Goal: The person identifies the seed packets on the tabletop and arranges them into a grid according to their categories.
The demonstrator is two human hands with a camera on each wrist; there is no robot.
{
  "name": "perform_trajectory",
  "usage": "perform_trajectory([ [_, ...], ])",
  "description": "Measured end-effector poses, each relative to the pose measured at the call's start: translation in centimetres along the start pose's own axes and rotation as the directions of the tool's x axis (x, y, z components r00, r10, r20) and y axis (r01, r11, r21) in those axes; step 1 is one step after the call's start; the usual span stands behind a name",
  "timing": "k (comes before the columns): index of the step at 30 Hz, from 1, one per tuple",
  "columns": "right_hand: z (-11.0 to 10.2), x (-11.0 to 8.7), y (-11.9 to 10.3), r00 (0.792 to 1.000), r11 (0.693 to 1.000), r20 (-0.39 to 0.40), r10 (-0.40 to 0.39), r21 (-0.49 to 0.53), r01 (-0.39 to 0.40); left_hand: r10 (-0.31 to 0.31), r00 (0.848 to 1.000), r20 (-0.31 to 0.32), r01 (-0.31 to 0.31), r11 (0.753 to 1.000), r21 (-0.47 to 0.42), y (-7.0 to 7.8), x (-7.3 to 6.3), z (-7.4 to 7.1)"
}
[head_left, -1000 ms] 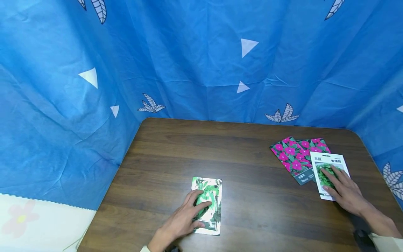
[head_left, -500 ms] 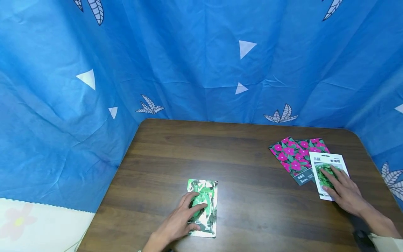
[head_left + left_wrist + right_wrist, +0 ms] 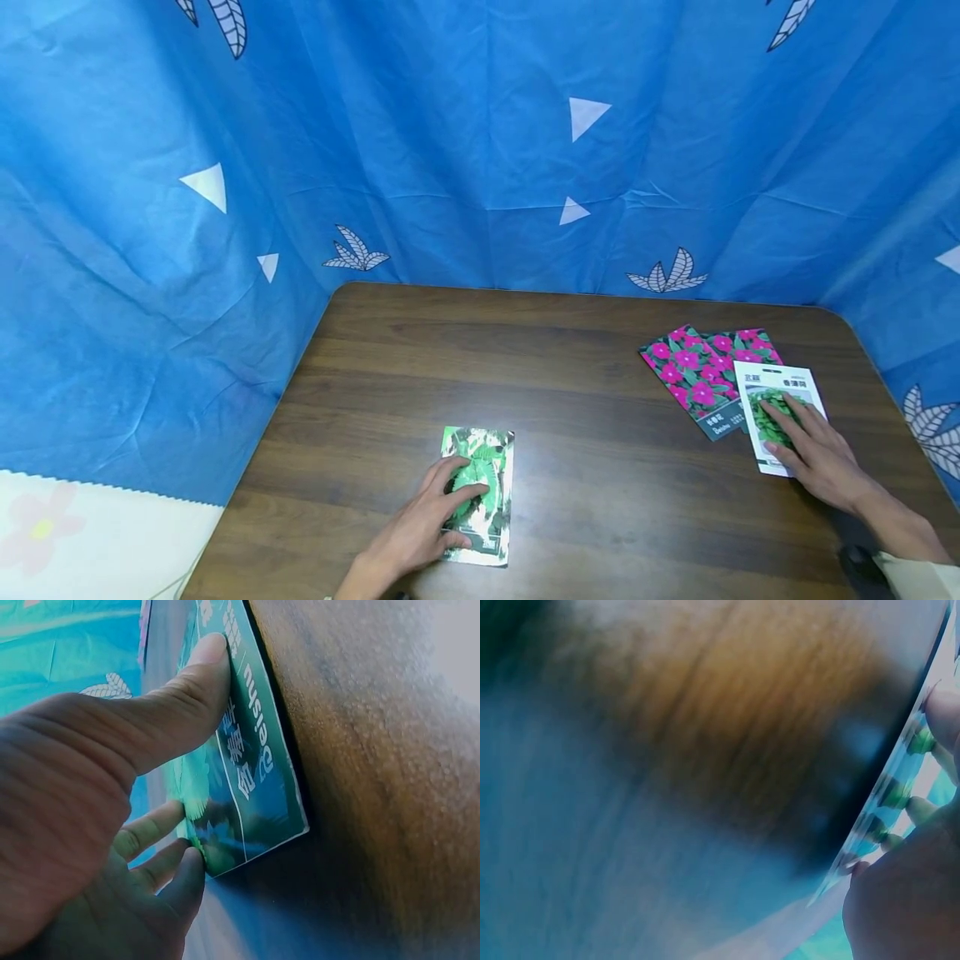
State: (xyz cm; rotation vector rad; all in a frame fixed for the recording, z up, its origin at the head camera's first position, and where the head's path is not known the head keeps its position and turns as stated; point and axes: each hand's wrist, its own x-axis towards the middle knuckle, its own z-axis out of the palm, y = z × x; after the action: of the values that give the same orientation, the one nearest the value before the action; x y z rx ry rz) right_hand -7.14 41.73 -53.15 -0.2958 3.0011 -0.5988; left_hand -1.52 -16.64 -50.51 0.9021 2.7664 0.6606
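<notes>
A green, shiny seed packet (image 3: 495,500) lies on the wooden table in the head view. My left hand (image 3: 420,525) rests on its left side, thumb and fingers spread. In the left wrist view the thumb lies over the packet's dark green printed end (image 3: 262,795), with other fingertips at its edge. At the right, a white seed packet (image 3: 757,375) with a leafy picture overlaps packets with pink flowers (image 3: 686,358). My right hand (image 3: 817,462) lies on the white packet, fingers spread over its picture. The right wrist view has those fingertips on the packet's face.
The brown wooden table (image 3: 480,350) has rounded far corners. A blue curtain (image 3: 450,150) with leaf and triangle prints hangs behind and beside it. Pale flowered cloth (image 3: 97,533) shows at the lower left.
The left hand and the green packet have slid slightly left and a little nearer. The right hand stays on the white packet; the head view has shifted slightly.
</notes>
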Motion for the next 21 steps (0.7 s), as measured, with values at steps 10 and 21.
perform_trajectory([
  [10,0.16,-0.34,0.17,0.999,0.999,-0.046,-0.029,-0.039,0.027,-0.034,0.999,0.024,0.034,0.999,-0.006,0.21,0.29,-0.13],
  [21,0.16,-0.8,-0.47,0.999,0.999,-0.031,-0.021,-0.041,0.02,-0.005,1.0,-0.004,0.005,1.0,0.0,0.11,0.08,-0.01],
])
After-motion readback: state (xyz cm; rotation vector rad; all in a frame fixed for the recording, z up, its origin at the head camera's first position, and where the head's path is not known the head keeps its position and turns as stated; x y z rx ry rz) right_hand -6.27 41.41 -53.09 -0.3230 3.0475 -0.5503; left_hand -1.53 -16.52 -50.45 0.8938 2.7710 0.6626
